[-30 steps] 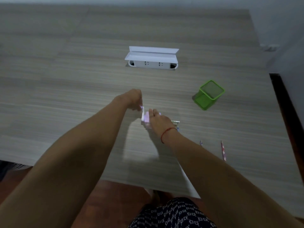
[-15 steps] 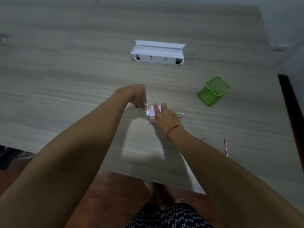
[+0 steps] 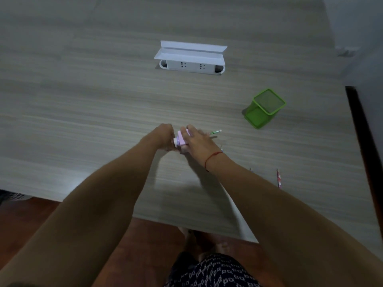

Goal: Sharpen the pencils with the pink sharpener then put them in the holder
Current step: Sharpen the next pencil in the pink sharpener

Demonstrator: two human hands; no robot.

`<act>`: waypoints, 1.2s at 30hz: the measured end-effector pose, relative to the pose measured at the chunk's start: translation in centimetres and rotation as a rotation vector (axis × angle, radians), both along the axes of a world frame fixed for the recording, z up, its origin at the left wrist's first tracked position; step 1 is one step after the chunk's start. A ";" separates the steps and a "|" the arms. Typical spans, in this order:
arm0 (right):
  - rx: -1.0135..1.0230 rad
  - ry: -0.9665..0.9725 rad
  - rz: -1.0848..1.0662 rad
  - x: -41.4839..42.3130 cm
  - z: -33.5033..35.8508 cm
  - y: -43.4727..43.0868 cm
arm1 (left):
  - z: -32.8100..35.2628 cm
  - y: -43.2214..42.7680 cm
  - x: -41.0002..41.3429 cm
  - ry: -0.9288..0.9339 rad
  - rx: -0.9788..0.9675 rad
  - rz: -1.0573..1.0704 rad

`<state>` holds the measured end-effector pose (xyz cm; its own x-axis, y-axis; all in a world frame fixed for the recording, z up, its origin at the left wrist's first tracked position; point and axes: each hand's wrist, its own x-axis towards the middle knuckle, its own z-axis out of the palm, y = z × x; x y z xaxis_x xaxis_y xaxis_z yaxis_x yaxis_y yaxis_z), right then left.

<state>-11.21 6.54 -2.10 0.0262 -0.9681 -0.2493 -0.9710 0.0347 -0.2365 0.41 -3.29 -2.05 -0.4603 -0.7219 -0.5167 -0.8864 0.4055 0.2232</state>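
Pink sharpener [image 3: 182,139] sits on wood-grain table [image 3: 83,121], near centre, between both hands.

L hand [image 3: 163,134]: fingers curled tight, fist up against sharpener's white left end, gripping a part there. The gripped piece itself is hidden by the fingers.

R hand [image 3: 199,140]: laid flat over top of sharpener, fingers mostly straight and reaching over its far edge, pressing down, not wrapped round. Red string bracelet [image 3: 213,159] on R wrist.

Green pencil [image 3: 215,132] sticks out to the right from under R hand, approx level w/ sharpener. Can't tell how far in it goes.

Green mesh holder [image 3: 257,119]: upright, right of hands & further back, apart from them.

Other pencils: red-white pencil [image 3: 279,180] lying on table right of R forearm. A pencil tip [image 3: 221,146] shows just beside R wrist. Second pencil tip [image 3: 250,169] at forearm edge, rest covered.

White socket box [image 3: 191,64] w/ lid flipped up, set into table further back.
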 end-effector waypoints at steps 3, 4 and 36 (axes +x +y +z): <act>0.018 0.017 -0.035 0.5 0.0 0.4 | 0.1 -0.9 -0.5 0.027 -0.050 0.013; 0.022 0.007 -0.050 0.7 0.1 0.4 | 0.0 -1.0 -0.6 0.032 -0.059 0.017; 0.024 -0.061 0.047 -0.5 2.0 -1.0 | 0.0 -1.2 -0.1 0.023 0.153 0.092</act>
<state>-11.68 5.50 -0.06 0.0872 -0.9592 -0.2689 -0.9554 -0.0041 -0.2952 0.28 -4.51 -2.08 -0.4089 -0.6749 -0.6142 -0.9122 0.2827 0.2966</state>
